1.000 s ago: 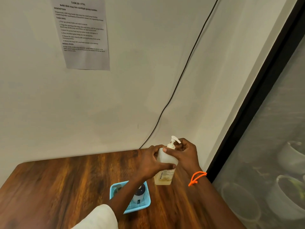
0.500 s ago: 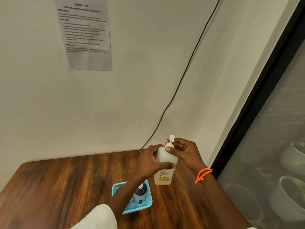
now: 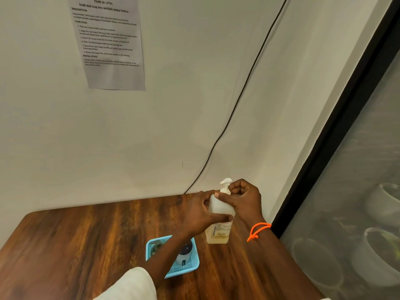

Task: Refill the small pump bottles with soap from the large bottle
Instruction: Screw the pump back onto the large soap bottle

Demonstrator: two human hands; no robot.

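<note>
A translucent white pump bottle with a little yellowish soap at its bottom stands upright on the wooden table near the wall. My left hand wraps around its body. My right hand pinches the neck just under the white pump head. A small dark pump bottle stands in a light blue basket, partly hidden behind my left forearm. No large bottle is in view.
The wall rises directly behind the table, with a black cable running down it and a printed sheet taped up. A dark-framed glass panel stands at the right, with white pots behind it.
The pump head has turned under my right hand's fingers, its spout pointing a different way. Both hands stay on the bottle, which remains on the table. The view shifted slightly.
</note>
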